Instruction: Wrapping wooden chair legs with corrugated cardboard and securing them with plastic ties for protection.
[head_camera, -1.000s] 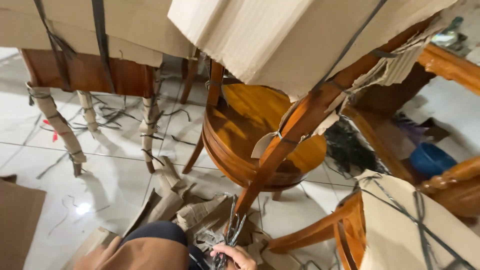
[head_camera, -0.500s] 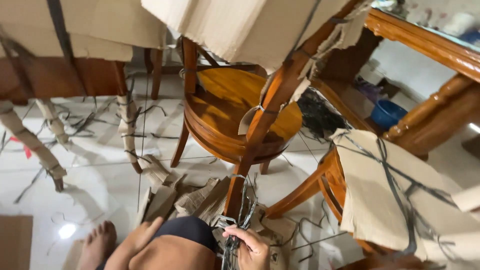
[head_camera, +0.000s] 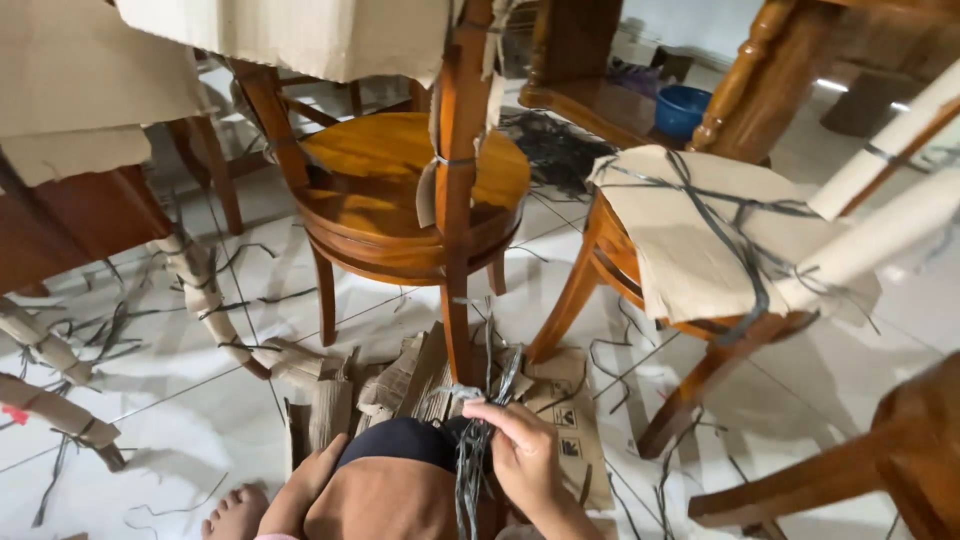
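Note:
My right hand (head_camera: 520, 455) is closed around a bundle of grey plastic straps (head_camera: 470, 480) that hangs over my dark-clad knee (head_camera: 395, 445). The straps' upper end sits at the foot of a bare wooden chair leg (head_camera: 456, 320). That leg belongs to an unwrapped chair with a round wooden seat (head_camera: 395, 185) right in front of me. My left hand (head_camera: 312, 480) lies flat beside the knee, holding nothing, its fingertips near torn cardboard pieces (head_camera: 395, 385) on the floor. My bare foot (head_camera: 235, 512) shows at the bottom left.
A chair wrapped in cardboard and black straps (head_camera: 700, 235) stands to the right. Cardboard-wrapped legs (head_camera: 200, 290) and loose strap offcuts (head_camera: 110, 335) are on the white tiles at left. A blue tub (head_camera: 690, 108) sits at the back. A wooden leg (head_camera: 800, 485) crosses the bottom right.
The view has tipped down and drawn closer to the chair. My right hand has come up higher on the straps, and my left hand has settled beside the knee.

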